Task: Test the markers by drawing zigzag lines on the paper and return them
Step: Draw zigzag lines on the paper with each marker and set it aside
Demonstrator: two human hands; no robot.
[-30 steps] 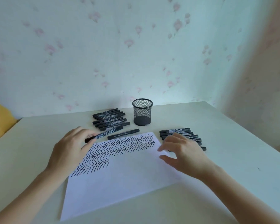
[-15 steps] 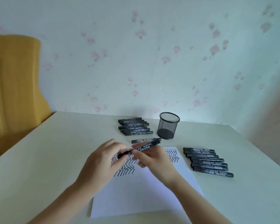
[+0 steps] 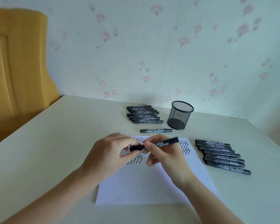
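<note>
My right hand [image 3: 166, 152] has joined my left hand [image 3: 110, 151] on the marker [image 3: 153, 144], both gripping it (uncapping comes next, I reckon) above the paper [image 3: 152, 186].

Black wire-mesh cup [image 3: 180, 115]; matt white paper [image 3: 152, 183]; smooth cream table [image 3: 55, 143].

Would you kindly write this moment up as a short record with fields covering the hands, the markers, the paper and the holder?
left hand: grips the cap end of the held marker
right hand: pinches the marker's barrel
paper: zigzag rows along its far part, near part blank
far marker group: lying left of the mesh holder
single marker: lying between that group and the paper
right marker row: lying beside the paper
</note>
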